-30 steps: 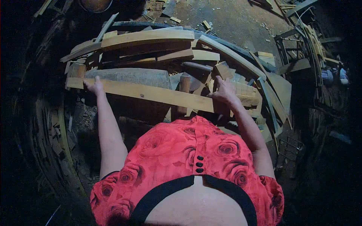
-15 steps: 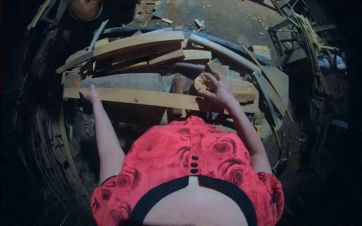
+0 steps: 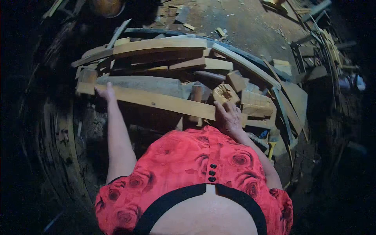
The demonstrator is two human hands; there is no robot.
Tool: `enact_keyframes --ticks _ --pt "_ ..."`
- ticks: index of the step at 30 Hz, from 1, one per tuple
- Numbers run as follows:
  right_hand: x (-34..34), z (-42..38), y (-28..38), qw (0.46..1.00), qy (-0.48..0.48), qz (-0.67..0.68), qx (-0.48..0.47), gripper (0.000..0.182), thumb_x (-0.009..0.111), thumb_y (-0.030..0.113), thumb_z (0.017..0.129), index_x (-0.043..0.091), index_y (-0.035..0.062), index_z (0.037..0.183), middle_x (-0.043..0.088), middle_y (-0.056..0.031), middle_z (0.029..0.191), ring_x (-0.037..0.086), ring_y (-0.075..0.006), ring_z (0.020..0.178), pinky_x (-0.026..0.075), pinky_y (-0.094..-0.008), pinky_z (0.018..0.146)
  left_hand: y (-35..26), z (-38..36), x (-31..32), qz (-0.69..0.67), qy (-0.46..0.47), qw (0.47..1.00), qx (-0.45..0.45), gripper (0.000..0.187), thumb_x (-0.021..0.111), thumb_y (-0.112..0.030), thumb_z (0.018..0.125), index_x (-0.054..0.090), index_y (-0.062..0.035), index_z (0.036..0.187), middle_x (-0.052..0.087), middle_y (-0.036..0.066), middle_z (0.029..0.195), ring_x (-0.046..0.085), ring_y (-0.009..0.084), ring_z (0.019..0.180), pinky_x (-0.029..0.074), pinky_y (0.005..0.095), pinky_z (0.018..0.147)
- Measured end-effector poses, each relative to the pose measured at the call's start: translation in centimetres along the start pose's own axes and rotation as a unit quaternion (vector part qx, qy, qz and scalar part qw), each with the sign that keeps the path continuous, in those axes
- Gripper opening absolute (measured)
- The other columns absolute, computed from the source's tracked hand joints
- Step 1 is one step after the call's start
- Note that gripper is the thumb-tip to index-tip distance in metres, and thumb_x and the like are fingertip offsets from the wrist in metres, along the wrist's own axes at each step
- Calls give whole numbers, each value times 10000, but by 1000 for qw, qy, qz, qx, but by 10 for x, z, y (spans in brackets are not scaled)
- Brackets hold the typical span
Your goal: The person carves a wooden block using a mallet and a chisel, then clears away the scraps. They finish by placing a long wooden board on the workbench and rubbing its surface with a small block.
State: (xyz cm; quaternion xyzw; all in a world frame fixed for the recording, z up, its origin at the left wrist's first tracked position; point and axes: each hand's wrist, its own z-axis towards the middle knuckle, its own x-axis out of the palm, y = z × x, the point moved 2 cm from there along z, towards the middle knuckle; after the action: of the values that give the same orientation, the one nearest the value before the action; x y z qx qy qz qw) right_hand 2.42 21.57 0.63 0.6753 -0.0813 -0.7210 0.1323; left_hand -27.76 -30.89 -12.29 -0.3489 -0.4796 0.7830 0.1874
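A long pale wooden board (image 3: pixel 156 102) with a dark knot lies across the near side of the bench, its right end slightly nearer to me. My left hand (image 3: pixel 105 92) is closed on it near the left end, thumb on top and the other fingers partly hidden. At the board's right end, my right hand (image 3: pixel 230 116) has its fingers curled over the wood. Just beyond those fingers sits a rough, split wooden block (image 3: pixel 225 93). Behind the board stand a reddish-brown wooden peg or handle (image 3: pixel 196 96) and a thick grey timber (image 3: pixel 145 85).
Curved planks (image 3: pixel 160 45) and offcuts are heaped along the far side. Blocks (image 3: pixel 256 103) lie to the right, near a brush with a yellow handle (image 3: pixel 272 147). Scraps litter the floor (image 3: pixel 243 19) beyond. Stacked wood stands at the right, and a round container (image 3: pixel 107 7) at upper left.
My right hand has come down from over the split block to the board's right end, its fingers now curled. My left hand stays on the board. The whole view has shifted a little.
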Motion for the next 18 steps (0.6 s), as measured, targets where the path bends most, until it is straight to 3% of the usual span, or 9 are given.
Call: enact_keyframes --ticks 3,5,7,9,11,13,15,17,18 --pt "0 3 0 1000 6 17 -3 623 652 245 696 467 186 1287 513 -122 981 505 -324 929 391 -424 767 -65 -27 -7 4 20 997 -69 980 743 -76 667 116 44 1411 259 235 1423 312 305 1299 250 375 1091" --pt "9 5 -5 1000 -10 -23 -13 546 640 241 734 524 187 1265 538 -113 929 534 -294 891 410 -420 774 -44 -28 -5 -89 -55 993 -49 1017 733 -185 715 35 17 1426 246 234 1425 316 318 1292 279 385 1070" --pt "18 3 -19 996 -49 -21 -65 440 597 137 775 550 165 1211 550 -120 894 549 -305 850 436 -398 713 -93 -51 -27 -153 -83 972 -160 1008 722 -235 732 35 17 1426 242 244 1423 321 332 1288 303 393 1044" --pt "4 7 -9 998 -35 8 -57 472 620 170 763 522 138 1223 552 -127 904 547 -326 844 440 -419 716 -72 -62 -30 -135 -58 970 -195 1032 708 -318 768 -15 -6 1435 222 223 1432 302 280 1287 277 381 1051" --pt "5 6 -20 997 57 47 6 529 671 199 716 512 120 1214 557 -139 938 544 -343 872 442 -430 736 -104 -76 -37 -118 -5 966 -228 996 704 -363 772 67 34 1426 217 241 1437 286 290 1305 266 376 1056" --pt "-27 15 0 994 78 73 -8 550 699 197 684 517 108 1195 557 -152 938 544 -359 859 444 -433 731 -73 -74 -29 -92 3 969 -230 985 696 -425 766 142 82 1402 205 256 1446 246 304 1334 249 373 1068" --pt "-37 22 3 990 97 99 -23 571 728 195 652 523 96 1176 558 -166 938 544 -375 846 445 -436 726 -101 -81 -28 -29 53 966 -251 1009 678 -477 765 147 113 1388 196 264 1451 230 318 1344 229 373 1080" --pt "-26 18 -15 978 160 122 -48 592 724 93 657 509 72 1209 580 -141 964 587 -305 840 464 -378 711 -123 -88 -27 -45 73 965 -248 1035 648 -545 764 143 100 1396 182 279 1451 191 331 1359 194 375 1096" --pt "-3 8 -33 950 180 255 7 717 766 97 562 508 91 1231 585 -168 1046 592 -324 948 477 -370 798 -127 -90 -25 -47 75 969 -230 1026 646 -545 765 149 90 1399 189 280 1448 200 334 1356 199 378 1095"
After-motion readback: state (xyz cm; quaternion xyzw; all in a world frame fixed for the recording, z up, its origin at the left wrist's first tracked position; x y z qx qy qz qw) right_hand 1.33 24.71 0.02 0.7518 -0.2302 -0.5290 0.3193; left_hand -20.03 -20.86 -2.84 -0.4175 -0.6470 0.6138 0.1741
